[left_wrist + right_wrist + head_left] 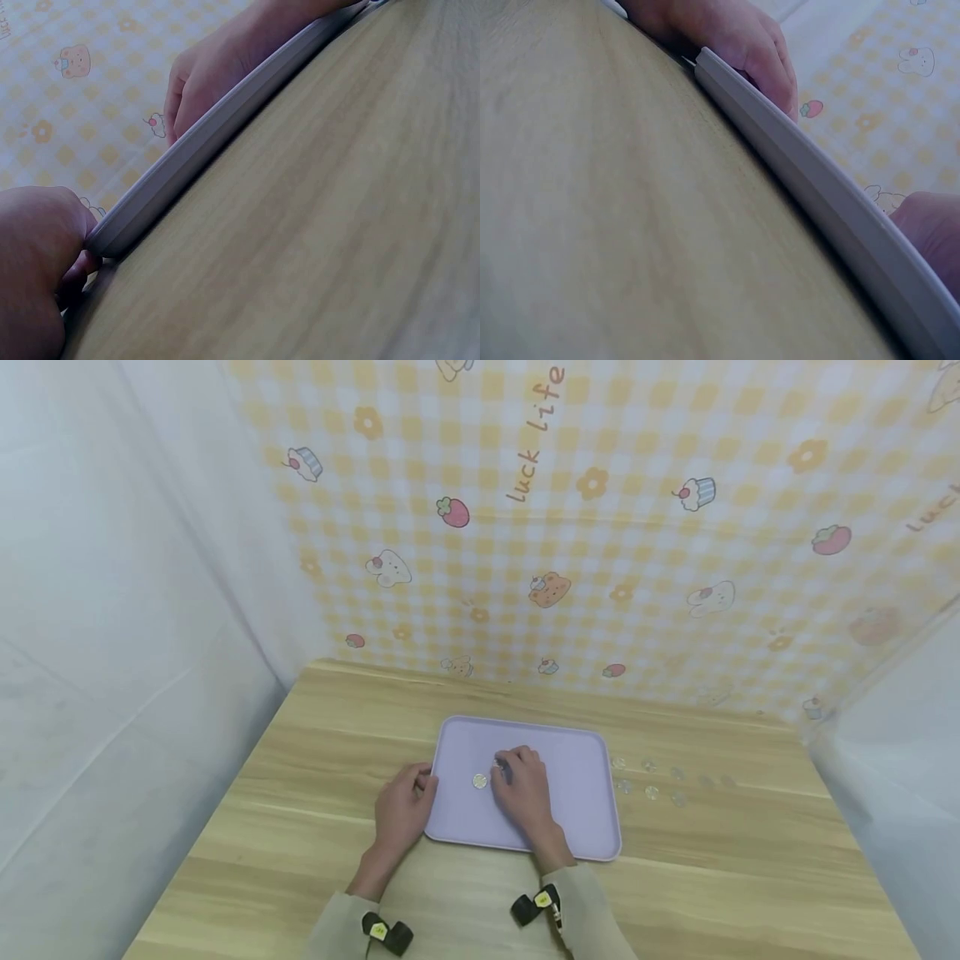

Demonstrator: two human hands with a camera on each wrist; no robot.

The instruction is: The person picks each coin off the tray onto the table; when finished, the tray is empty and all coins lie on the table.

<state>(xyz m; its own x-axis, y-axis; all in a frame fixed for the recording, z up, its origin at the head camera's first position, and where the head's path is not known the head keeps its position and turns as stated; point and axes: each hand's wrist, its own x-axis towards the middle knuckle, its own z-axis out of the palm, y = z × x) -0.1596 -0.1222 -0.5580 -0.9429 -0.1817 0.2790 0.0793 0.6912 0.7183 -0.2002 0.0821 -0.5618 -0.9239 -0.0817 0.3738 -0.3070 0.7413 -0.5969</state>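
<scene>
A shallow lilac tray lies on the wooden table. My left hand holds its left rim, and the left wrist view shows that hand at the tray's corner. Over the middle of the tray my right hand bends its thumb and fingers around a small, shiny round coin, partly hidden by the fingertips. Just left of it another silvery coin lies flat on the tray. The tray wall hides the right fingertips in the right wrist view.
Right of the tray, several pale, see-through-looking coins lie in two rough rows on the wooden table. A yellow checked cloth hangs behind the table, with white sheets at both sides.
</scene>
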